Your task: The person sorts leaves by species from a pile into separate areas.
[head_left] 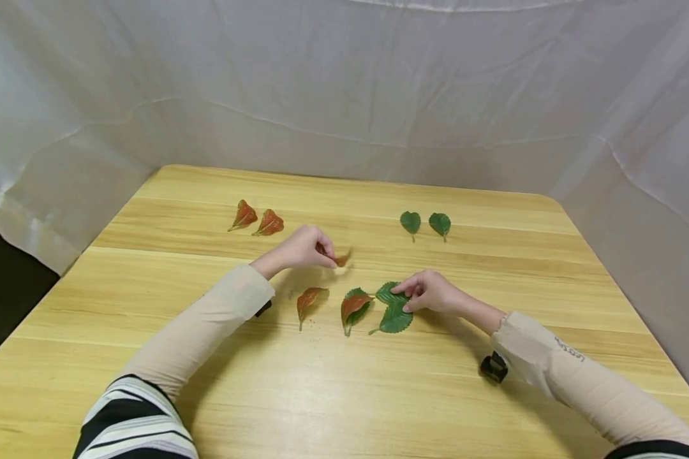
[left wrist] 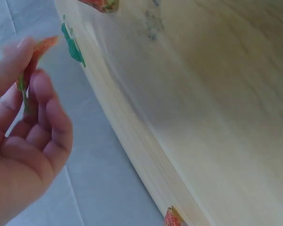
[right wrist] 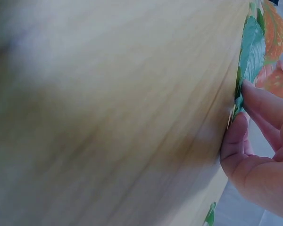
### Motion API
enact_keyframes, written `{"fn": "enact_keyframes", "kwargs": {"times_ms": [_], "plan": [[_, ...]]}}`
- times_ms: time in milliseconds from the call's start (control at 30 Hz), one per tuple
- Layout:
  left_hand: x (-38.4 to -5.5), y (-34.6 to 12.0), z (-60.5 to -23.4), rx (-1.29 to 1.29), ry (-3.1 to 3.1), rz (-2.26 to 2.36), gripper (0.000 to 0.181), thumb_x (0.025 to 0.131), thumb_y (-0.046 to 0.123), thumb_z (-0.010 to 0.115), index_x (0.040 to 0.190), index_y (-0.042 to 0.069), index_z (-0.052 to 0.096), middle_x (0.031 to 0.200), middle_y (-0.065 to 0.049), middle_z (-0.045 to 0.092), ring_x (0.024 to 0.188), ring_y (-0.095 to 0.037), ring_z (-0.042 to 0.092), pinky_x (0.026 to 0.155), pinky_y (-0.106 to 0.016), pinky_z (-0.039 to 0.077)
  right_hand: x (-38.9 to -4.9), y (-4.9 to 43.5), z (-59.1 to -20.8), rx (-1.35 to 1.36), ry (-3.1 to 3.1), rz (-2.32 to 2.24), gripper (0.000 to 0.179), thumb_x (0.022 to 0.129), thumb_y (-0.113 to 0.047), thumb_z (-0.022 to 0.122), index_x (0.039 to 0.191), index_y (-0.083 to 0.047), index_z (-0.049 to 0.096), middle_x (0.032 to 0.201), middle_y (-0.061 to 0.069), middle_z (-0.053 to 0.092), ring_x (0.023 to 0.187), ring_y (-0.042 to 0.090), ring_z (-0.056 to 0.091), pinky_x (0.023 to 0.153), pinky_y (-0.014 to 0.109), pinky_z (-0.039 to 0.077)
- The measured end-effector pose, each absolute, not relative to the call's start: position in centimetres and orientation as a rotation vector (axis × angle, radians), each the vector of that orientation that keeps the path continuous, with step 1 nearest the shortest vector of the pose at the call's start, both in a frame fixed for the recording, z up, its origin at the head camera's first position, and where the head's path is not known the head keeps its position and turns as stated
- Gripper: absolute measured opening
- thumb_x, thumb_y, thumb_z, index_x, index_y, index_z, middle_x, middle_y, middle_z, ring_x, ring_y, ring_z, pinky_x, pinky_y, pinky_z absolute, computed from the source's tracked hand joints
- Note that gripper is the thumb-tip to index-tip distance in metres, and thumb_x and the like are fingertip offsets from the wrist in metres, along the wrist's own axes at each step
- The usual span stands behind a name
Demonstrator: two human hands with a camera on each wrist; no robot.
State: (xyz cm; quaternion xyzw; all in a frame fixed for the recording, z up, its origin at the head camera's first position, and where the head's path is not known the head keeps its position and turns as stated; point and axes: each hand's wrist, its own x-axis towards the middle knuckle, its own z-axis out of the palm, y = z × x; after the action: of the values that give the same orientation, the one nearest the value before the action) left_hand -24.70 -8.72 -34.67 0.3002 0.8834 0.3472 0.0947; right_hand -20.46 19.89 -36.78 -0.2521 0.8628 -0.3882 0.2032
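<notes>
Back row, left: two red leaves (head_left: 270,223) lay side by side on the tabletop (head_left: 551,268). Left hand (head_left: 304,247) pinched a third red leaf (head_left: 343,259), clear of the wood; light grip advisable. Nearer, a lone red leaf (head_left: 309,302), then a lapping red leaf (head_left: 349,307) over a green leaf (head_left: 360,313); stems looked best for parting them. Next, paired green leaves (head_left: 396,320) touched the right hand's (head_left: 433,293) fingertips; grasping or merely resting, couldn't tell. Lifting singly seemed safest. Back row, right: two spaced green leaves (head_left: 439,224).
</notes>
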Motion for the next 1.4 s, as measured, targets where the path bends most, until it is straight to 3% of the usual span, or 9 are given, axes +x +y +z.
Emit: {"fn": "enact_keyframes", "kwargs": {"times_ms": [167, 367, 633, 800, 1067, 1400], "plan": [[-24.7, -8.7, -34.5, 0.87, 2.714, 0.973, 0.013, 0.078, 0.014, 0.07, 0.067, 0.007, 0.069, 0.067, 0.0, 0.062, 0.052, -0.01, 0.043, 0.053, -0.023, 0.037, -20.4, 19.9, -36.8, -0.702, 2.398, -1.098, 0.034, 0.07, 0.006, 0.07, 0.103, 0.009, 0.063, 0.082, 0.012, 0.057, 0.056, 0.011, 0.04, 0.05, 0.02, 0.036], [-24.6, -8.6, -34.4, 0.816, 2.75, 0.936, 0.012, 0.084, 0.011, 0.062, 0.081, 0.003, 0.071, 0.077, -0.005, 0.066, 0.058, -0.012, 0.049, 0.059, -0.026, 0.041, -20.5, 20.1, -37.1, -0.707, 2.388, -1.11, 0.034, 0.07, 0.007, 0.07, 0.103, 0.009, 0.063, 0.08, 0.011, 0.056, 0.055, 0.01, 0.038, 0.049, 0.02, 0.035], [-24.7, -8.4, -34.6, 0.761, 2.77, 0.95, 0.005, 0.084, 0.003, 0.061, 0.082, -0.001, 0.06, 0.079, -0.007, 0.061, 0.075, -0.018, 0.057, 0.069, -0.026, 0.047, -20.4, 20.0, -37.2, -0.698, 2.393, -1.11, 0.033, 0.07, 0.008, 0.069, 0.103, 0.008, 0.064, 0.078, 0.01, 0.055, 0.055, 0.011, 0.038, 0.05, 0.02, 0.035], [-25.5, -8.7, -35.6, 0.797, 2.747, 1.001, 0.008, 0.082, 0.007, 0.065, 0.083, 0.002, 0.059, 0.078, -0.005, 0.059, 0.074, -0.017, 0.056, 0.069, -0.025, 0.046, -20.3, 20.0, -37.4, -0.7, 2.391, -1.118, 0.033, 0.07, 0.008, 0.069, 0.102, 0.008, 0.064, 0.078, 0.009, 0.055, 0.057, 0.012, 0.04, 0.051, 0.02, 0.036], [-25.2, -8.6, -35.1, 0.696, 2.74, 1.075, 0.018, 0.082, 0.0, 0.062, 0.099, -0.003, 0.058, 0.086, -0.009, 0.059, 0.081, -0.021, 0.056, 0.075, -0.031, 0.046, -20.2, 20.1, -37.4, -0.713, 2.388, -1.133, 0.033, 0.07, 0.007, 0.07, 0.102, 0.009, 0.063, 0.079, 0.01, 0.056, 0.058, 0.013, 0.039, 0.05, 0.021, 0.036], [-26.0, -9.9, -34.8, 0.543, 2.775, 1.182, 0.009, 0.083, 0.0, 0.06, 0.088, 0.001, 0.068, 0.091, -0.01, 0.064, 0.076, -0.021, 0.058, 0.067, -0.03, 0.047, -20.2, 20.0, -37.3, -0.691, 2.397, -1.128, 0.033, 0.07, 0.007, 0.07, 0.102, 0.009, 0.063, 0.077, 0.01, 0.055, 0.06, 0.013, 0.041, 0.052, 0.021, 0.037]]}}
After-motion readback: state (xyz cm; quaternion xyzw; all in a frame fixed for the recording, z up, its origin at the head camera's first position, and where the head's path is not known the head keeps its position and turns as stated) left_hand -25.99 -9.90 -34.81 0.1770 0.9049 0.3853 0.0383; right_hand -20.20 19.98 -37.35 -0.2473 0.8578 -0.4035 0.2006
